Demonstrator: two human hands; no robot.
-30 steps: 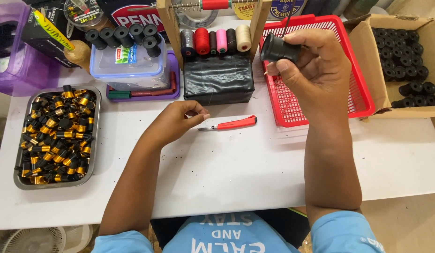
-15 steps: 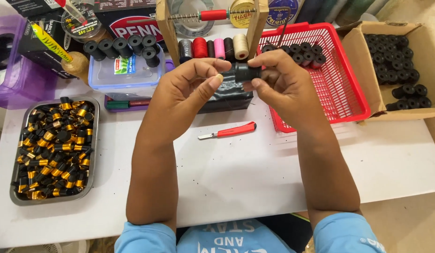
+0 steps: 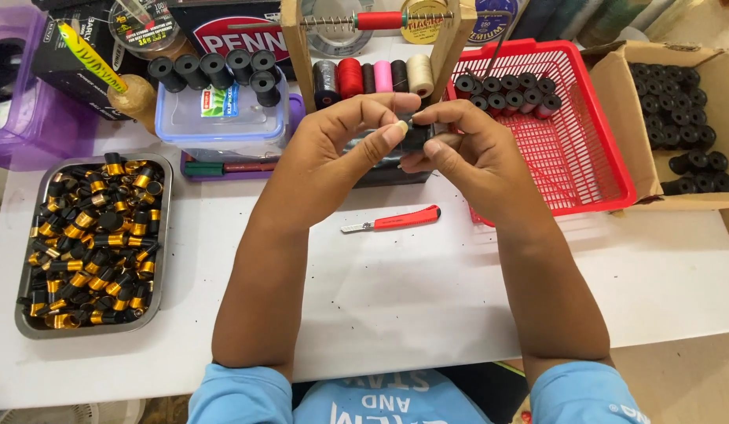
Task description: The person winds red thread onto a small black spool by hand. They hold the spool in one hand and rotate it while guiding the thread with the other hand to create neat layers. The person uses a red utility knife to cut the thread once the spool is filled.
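Both of my hands meet above the white table [image 3: 427, 290] and pinch one small black spool [image 3: 415, 135] between them. My left hand [image 3: 345, 145] grips it from the left with thumb and fingers; my right hand [image 3: 467, 153] holds it from the right. Most of the spool is hidden by the fingers. A red-handled cutter [image 3: 392, 221] lies on the table just below the hands. Behind them stands a black box, mostly hidden, and a wooden frame [image 3: 302, 47] holding a row of coloured thread spools [image 3: 372, 77].
A metal tray [image 3: 164, 235] of black-and-gold parts sits at the left. A red basket [image 3: 584, 149] with several black spools is at the right, beside a cardboard box [image 3: 616, 94] of black spools. A clear lidded container [image 3: 223, 118] topped with black spools stands at the back left.
My right hand brought the black spool down from over the red basket, and my left hand rose from the table near the cutter to join it; both now pinch the spool.
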